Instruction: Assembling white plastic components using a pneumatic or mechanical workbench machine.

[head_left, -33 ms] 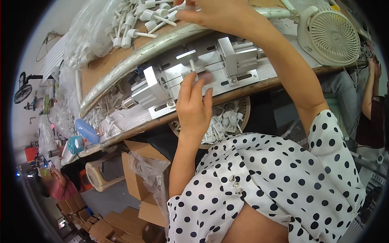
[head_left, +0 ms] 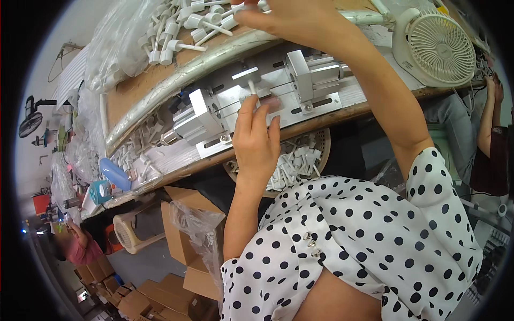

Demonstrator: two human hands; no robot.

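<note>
My left hand (head_left: 257, 142) is at the front of a metal fixture (head_left: 257, 99), its fingers closed around a small white plastic piece with a thin stem (head_left: 252, 86). The stem sticks up past my fingertips, close to the fixture's centre block (head_left: 246, 77); the rest of the piece is hidden by my fingers. Farther back, my right hand (head_left: 292, 21) reaches over a pile of white plastic caps with stems (head_left: 198, 21). The top edge cuts off some of its fingers. White pieces show by its thumb, but whether it grips one is unclear.
A round basket (head_left: 326, 147) of similar white pieces sits below the bench edge. A white fan (head_left: 436, 48) stands at the right. Plastic bags (head_left: 120, 45), a blue bottle (head_left: 114, 174) and an open cardboard box (head_left: 179, 230) are to the left. Other people are at both sides.
My right hand has shifted very slightly to the right over the pile. The stem at my left fingertips leans a little more to the left.
</note>
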